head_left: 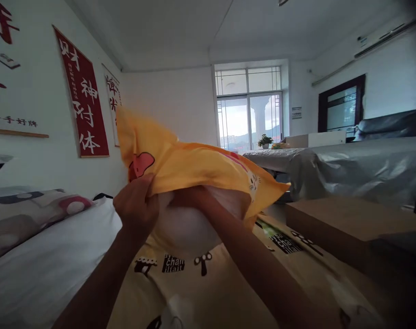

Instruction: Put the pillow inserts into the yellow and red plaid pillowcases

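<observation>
A yellow pillowcase (pixel 201 167) with a red shape and a printed cat face is held up in front of me, partly drawn over a white pillow (pixel 190 228). My left hand (pixel 137 203) is closed on the left side of the pillowcase's opening, bunching the cloth. Under the upper edge of the opening, my right hand (pixel 189 197) reaches in and touches the pillow. Its fingers are in shadow and mostly hidden, so their grip does not show. The lower part of the pillow bulges out of the opening towards me.
Below lies a beige printed bed cover (pixel 224 274). On the left are a white quilt (pixel 67 237) and a patterned pillow (pixel 33 214). A brown cardboard box (pixel 334 217) stands at right, before a table under a grey plastic sheet (pixel 358 169). A window (pixel 249 109) is behind.
</observation>
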`<state>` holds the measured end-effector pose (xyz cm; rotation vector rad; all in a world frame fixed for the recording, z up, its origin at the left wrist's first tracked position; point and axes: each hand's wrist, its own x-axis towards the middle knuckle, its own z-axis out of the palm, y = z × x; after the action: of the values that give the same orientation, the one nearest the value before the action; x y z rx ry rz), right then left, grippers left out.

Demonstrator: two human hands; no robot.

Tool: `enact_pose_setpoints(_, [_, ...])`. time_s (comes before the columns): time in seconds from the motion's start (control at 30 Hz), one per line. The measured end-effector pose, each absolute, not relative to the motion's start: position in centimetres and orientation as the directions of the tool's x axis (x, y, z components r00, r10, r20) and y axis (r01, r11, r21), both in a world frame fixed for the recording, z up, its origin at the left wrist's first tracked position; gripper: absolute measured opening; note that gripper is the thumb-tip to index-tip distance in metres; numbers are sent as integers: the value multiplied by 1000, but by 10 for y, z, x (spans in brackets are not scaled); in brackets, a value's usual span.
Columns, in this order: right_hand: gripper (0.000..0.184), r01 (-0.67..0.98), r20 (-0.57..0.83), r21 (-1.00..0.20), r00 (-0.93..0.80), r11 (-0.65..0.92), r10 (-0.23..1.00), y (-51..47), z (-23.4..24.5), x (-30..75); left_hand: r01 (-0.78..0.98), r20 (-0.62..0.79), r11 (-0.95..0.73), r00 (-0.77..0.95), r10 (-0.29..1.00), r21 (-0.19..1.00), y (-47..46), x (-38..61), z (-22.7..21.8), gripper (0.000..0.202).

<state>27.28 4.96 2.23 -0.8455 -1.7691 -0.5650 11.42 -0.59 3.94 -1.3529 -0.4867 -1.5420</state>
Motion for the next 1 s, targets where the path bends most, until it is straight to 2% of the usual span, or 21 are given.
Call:
enact_pose_setpoints(0.03, [31,744,909,99,-338,661,243,50,20,269,857,929,-443,101,-356,-263,5,113,29,23])
enact_pose_setpoints(0.1, [44,675,797,293,-564,677,218,52,0,266,873,982,-457,111,-155,-171,28,112,-2,25])
enact_pose_setpoints(0.17, [61,663,718,333,-639,671,275,50,-37,268,881,977,-458,186,109,-116,50,108,-42,29])
enact_pose_setpoints(0.23, [69,653,661,341,-678,676,321,43,-83,277,876,912,-451,316,261,-174,67,99,-87,32])
enact_pose_setpoints(0.3, [61,609,610,385,-732,694,304,36,-127,292,861,837,-441,423,347,-253,81,82,-128,31])
enact_pose_setpoints(0.37, [44,617,630,418,-726,667,276,32,-158,313,856,789,-432,465,401,-284,91,59,-159,27])
enact_pose_setpoints(0.43, [34,776,775,354,-556,522,301,38,-170,339,869,797,-409,446,407,-278,97,37,-179,24])
enact_pose_setpoints(0.5, [37,956,908,128,-221,265,356,49,-165,364,877,830,-396,423,363,-274,95,23,-190,23])
enact_pose_setpoints(0.53, [44,990,918,13,-68,141,392,56,-159,375,871,843,-405,423,334,-277,91,20,-194,23])
enact_pose_setpoints(0.6, [56,993,862,-116,116,-30,494,65,-148,392,859,861,-437,416,293,-267,77,21,-201,24])
enact_pose_setpoints(0.67, [53,977,778,-163,213,-137,591,66,-142,406,878,872,-438,359,332,-195,62,28,-208,23])
enact_pose_setpoints(0.73, [42,938,656,-237,345,-251,671,61,-139,417,927,823,-373,248,512,-47,53,35,-210,20])
enact_pose_setpoints(0.77, [37,914,582,-274,405,-299,705,58,-136,421,951,752,-308,184,633,27,53,37,-206,19])
enact_pose_setpoints(0.8, [32,896,509,-298,441,-330,739,57,-130,425,969,655,-236,131,745,75,56,39,-197,18])
enact_pose_setpoints(0.87, [27,886,416,-320,451,-337,790,59,-107,431,988,478,-114,52,877,102,71,41,-162,19])
enact_pose_setpoints(0.93, [25,889,426,-331,439,-315,791,69,-72,431,992,472,-56,-4,882,113,89,45,-109,23])
enact_pose_setpoints(1.0, [25,888,477,-348,445,-302,758,83,-35,427,959,537,-58,-105,837,278,103,49,-50,23])
